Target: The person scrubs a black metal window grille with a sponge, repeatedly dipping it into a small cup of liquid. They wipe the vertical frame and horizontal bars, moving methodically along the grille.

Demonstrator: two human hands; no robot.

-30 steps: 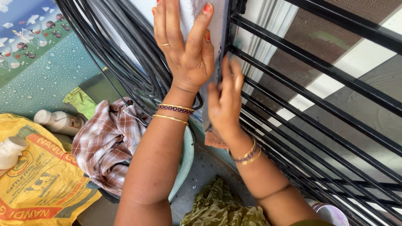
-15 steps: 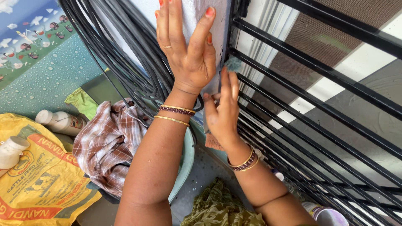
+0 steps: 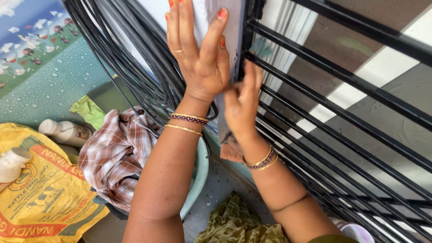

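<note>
My left hand (image 3: 198, 58) lies flat against a white painted post (image 3: 235, 36), fingers spread and pointing up, with a ring and two bangles on the wrist. My right hand (image 3: 243, 105) is lower and to the right, blurred. Its fingers are stretched up along the post's edge, right beside the black metal grille (image 3: 342, 94). Nothing shows in either hand. A greenish smear sits on the post's edge just above my right fingertips.
A thick bundle of black cables (image 3: 130, 58) hangs left of the post. Below it a checked cloth (image 3: 117, 153) lies in a pale green basin (image 3: 200, 175). A yellow printed sack (image 3: 40, 198), a white bottle (image 3: 63, 131) and a white container (image 3: 13, 162) lie at left.
My right hand slid down the post's edge and has come back up a little. My left hand stays pressed on the post, shifted slightly higher.
</note>
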